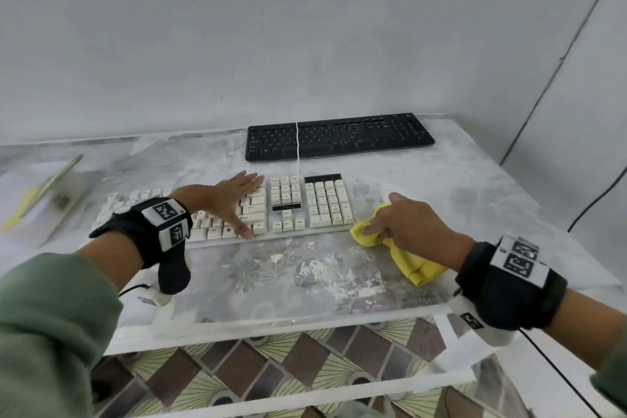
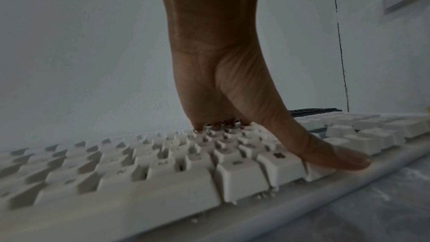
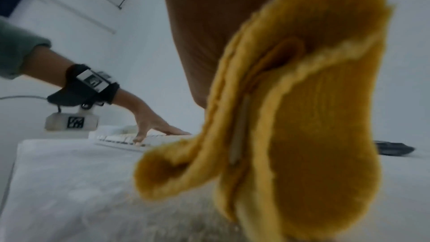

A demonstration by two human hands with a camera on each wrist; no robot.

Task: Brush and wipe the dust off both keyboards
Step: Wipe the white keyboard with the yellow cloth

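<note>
Head view: we brace the white keyboard [image 1: 237, 210] mid-table with our flat, empty left hand [image 1: 225, 197], right hand [image 1: 407, 220] clenching the cloth [image 1: 403, 251] at its right end. We wipe lightly, row by row. The black keyboard [image 1: 339, 136] waits behind.

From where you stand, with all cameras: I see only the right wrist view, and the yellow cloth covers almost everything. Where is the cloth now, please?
Observer: The right hand grips the yellow cloth at the right end of the white keyboard.
Operator: Is the left hand holding the keyboard?
Observer: The left hand lies open on its keys, thumb at the front edge.
Operator: Is anything on the black keyboard?
Observer: A white cable crosses the black keyboard.
</note>
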